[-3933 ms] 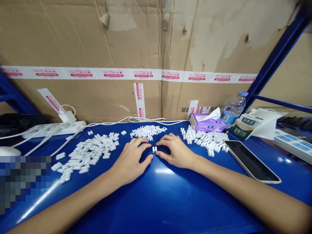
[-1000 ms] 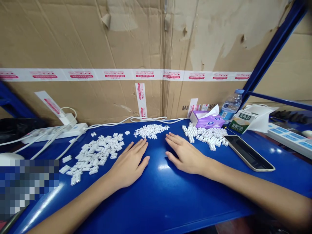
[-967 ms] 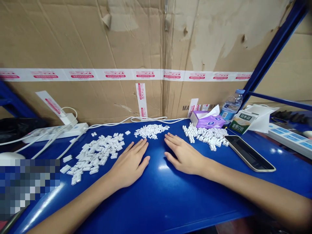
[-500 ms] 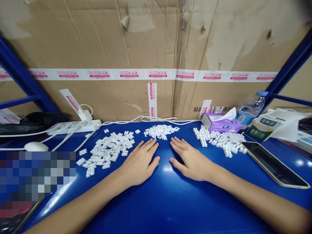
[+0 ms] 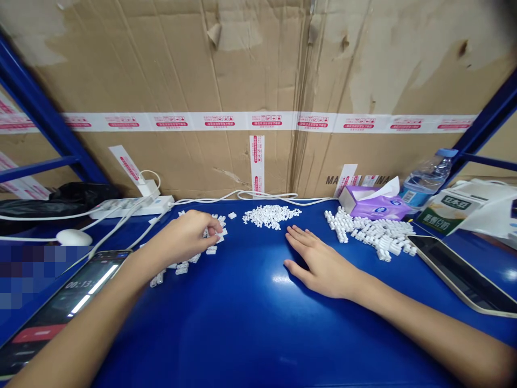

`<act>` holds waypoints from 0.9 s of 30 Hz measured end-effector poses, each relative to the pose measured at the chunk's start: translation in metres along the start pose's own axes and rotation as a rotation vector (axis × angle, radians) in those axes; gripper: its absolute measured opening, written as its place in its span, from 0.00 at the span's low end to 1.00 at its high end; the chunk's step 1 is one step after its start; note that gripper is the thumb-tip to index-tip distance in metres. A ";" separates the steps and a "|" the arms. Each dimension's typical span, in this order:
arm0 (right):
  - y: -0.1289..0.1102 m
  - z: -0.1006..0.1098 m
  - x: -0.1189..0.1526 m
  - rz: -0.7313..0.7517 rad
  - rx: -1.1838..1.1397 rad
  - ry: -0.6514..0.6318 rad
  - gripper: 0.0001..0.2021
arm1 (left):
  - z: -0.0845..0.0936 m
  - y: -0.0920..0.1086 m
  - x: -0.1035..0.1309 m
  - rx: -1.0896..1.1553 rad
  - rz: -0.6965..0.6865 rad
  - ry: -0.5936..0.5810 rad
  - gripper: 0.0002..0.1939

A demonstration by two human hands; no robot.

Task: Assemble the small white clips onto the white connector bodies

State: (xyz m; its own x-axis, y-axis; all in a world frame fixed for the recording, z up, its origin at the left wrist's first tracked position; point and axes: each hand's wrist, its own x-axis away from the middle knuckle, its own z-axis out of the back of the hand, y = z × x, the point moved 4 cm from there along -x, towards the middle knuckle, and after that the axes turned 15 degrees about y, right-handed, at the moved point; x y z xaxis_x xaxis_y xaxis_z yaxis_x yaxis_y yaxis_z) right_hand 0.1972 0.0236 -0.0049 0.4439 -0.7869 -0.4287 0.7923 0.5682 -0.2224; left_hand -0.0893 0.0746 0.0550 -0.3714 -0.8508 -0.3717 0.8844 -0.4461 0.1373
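Note:
My left hand [image 5: 191, 231] is over the left pile of flat white plastic pieces [image 5: 182, 268], its fingers curled down among them. The hand and wrist cover much of that pile. Whether a piece is caught between the fingertips is hidden. Palm down on the blue table [image 5: 242, 334], my right hand [image 5: 319, 264] lies flat with its fingers stretched out and nothing in it. Just beyond its fingertips is a heap of tiny white parts [image 5: 270, 216]. Farther right sits a group of white ribbed plastic pieces [image 5: 383, 237], apart from the right hand.
A phone showing a timer [image 5: 76, 291] lies under my left forearm. At right are a dark-screened phone [image 5: 464, 275], a purple tissue pack [image 5: 375, 207], a water bottle [image 5: 424, 180] and a green-white carton [image 5: 448, 213]. A power strip [image 5: 133, 207] with cables stands back left, before cardboard [image 5: 194, 70].
My left hand has lifted from lying flat on the table and moved left onto the flat white pieces, its fingers now curled. The right hand stays flat. The view has shifted slightly.

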 end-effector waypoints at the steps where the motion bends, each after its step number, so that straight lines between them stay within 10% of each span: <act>1: 0.000 0.000 0.000 0.000 0.001 -0.003 0.36 | 0.001 -0.002 0.001 0.018 -0.004 -0.028 0.12; 9: 0.001 0.000 0.000 0.002 -0.026 0.020 0.35 | -0.004 -0.005 0.005 0.082 -0.026 -0.225 0.08; 21: 0.002 -0.002 0.000 0.005 -0.036 0.044 0.34 | -0.022 0.047 0.011 -0.063 0.059 0.015 0.12; 27: 0.000 -0.001 0.000 0.005 -0.035 0.033 0.34 | -0.036 0.076 0.007 0.237 -0.070 0.079 0.14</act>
State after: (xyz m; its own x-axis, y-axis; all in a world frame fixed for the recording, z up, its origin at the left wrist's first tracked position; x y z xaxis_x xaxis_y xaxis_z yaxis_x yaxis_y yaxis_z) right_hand 0.1968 0.0243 -0.0060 0.4333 -0.7760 -0.4584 0.7748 0.5805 -0.2503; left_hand -0.0149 0.0446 0.0292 -0.3983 -0.7952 -0.4571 0.7630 -0.5639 0.3161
